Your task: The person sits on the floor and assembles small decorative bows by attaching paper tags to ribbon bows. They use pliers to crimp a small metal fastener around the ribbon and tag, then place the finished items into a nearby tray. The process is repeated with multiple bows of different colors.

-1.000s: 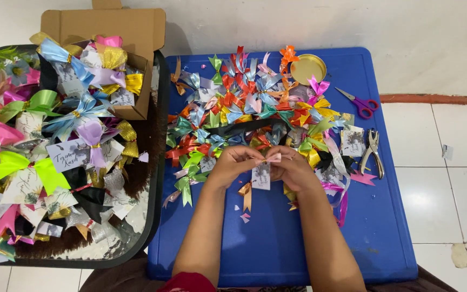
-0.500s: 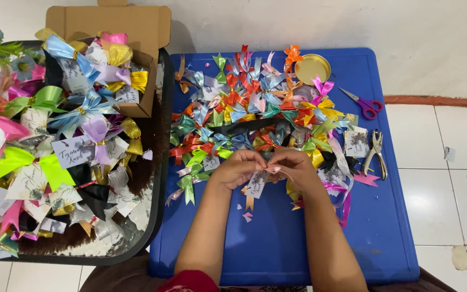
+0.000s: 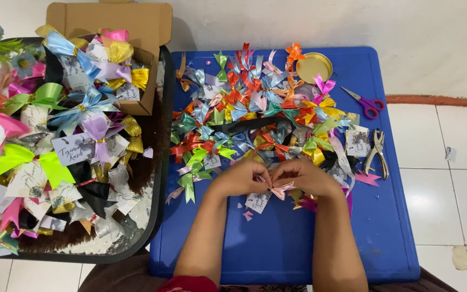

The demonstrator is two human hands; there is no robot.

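Both hands (image 3: 277,178) on pink ribbon bow (image 3: 280,188)

one view only, from a camera worn on the person's head, looking almost straight down. it faces away from the body: the forearms enter from the bottom edge, and the white wall runs along the top. it sits fairly near, so the blue table (image 3: 385,227) fills the middle and right, the dark tray (image 3: 160,178) is cut off at the left edge, and tiled floor shows at the right.

White tiled floor (image 3: 449,205) (one chipped spot), pale wall (image 3: 406,32) behind
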